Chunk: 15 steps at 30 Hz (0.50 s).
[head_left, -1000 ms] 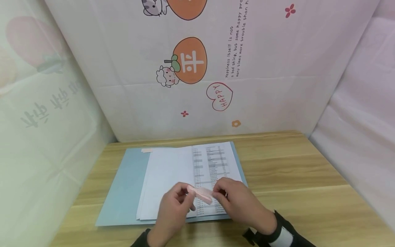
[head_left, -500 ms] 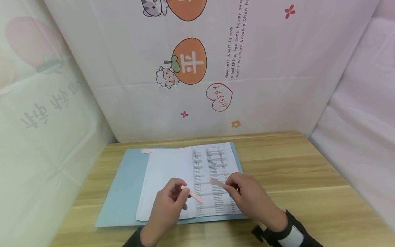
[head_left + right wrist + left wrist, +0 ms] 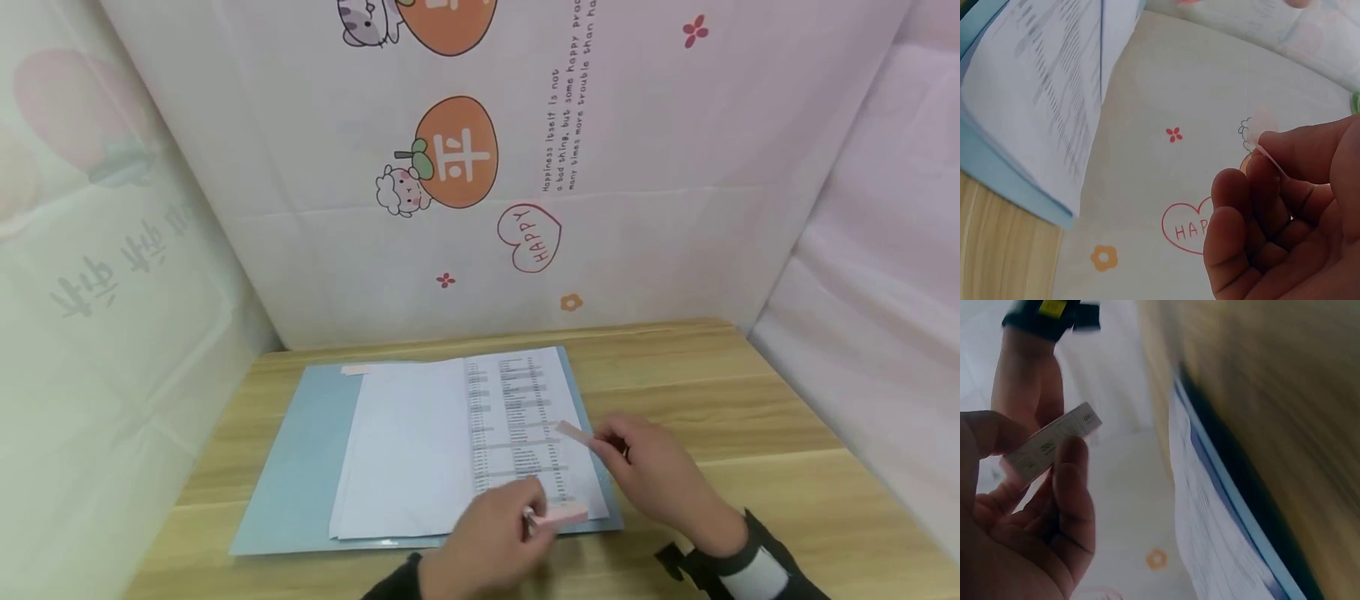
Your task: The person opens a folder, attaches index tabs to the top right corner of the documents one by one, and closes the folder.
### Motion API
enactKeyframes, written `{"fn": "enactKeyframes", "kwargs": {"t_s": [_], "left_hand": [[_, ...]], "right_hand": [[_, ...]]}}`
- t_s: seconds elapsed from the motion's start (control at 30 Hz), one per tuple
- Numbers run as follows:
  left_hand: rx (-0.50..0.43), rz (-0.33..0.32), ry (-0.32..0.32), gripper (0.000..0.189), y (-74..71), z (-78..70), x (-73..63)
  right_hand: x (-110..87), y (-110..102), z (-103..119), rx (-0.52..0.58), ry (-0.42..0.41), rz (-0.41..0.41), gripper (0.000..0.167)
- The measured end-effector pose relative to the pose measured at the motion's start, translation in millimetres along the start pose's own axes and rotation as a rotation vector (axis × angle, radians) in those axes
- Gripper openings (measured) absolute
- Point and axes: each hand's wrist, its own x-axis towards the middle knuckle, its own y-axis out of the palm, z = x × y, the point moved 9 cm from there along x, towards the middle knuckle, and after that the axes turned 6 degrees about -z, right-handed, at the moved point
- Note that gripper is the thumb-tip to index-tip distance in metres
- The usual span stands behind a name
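Note:
My left hand [image 3: 491, 537] grips a small pad of pink sticky notes [image 3: 567, 514] low over the front right of an open blue folder [image 3: 296, 475]. In the left wrist view, small print shows on the face of the narrow pad [image 3: 1044, 447], between thumb and fingers. My right hand [image 3: 663, 475] pinches a single pink sticky note [image 3: 574, 433] by one end, its other end pointing left over the right page. White paper sheets [image 3: 412, 450] lie in the folder, the right one printed with a table [image 3: 525, 408] of rows.
Another pale pink sticky note [image 3: 356, 369] sits at the top left edge of the sheets. The folder lies on a wooden table [image 3: 720, 392]. White printed cloth [image 3: 322, 267] rises behind the table and at both sides.
One sticky note has come off the pad into my right hand, which has moved right. My left hand has swung right and lower, carrying the pad toward the page's front corner.

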Motion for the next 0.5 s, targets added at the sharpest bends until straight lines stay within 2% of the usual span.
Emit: {"fn": "enactKeyframes", "kwargs": {"t_s": [0.17, 0.27, 0.4, 0.5], "left_hand": [[0.255, 0.226, 0.162, 0.021, 56.6, -22.5, 1.2], [0.348, 0.349, 0.202, 0.025, 85.0, -24.0, -4.8], [0.458, 0.461, 0.2, 0.028, 106.7, -17.9, -13.0], [0.504, 0.522, 0.245, 0.024, 113.6, -14.2, -19.7]], "right_hand": [[-3.5, -3.9, -9.6, -0.035, 0.001, 0.008, 0.018], [-4.8, -4.3, -14.4, -0.058, 0.018, 0.025, 0.017], [-6.6, -5.6, -19.4, -0.072, 0.028, 0.034, 0.015], [-8.0, -7.4, -21.5, -0.079, 0.028, 0.034, 0.014]]}}
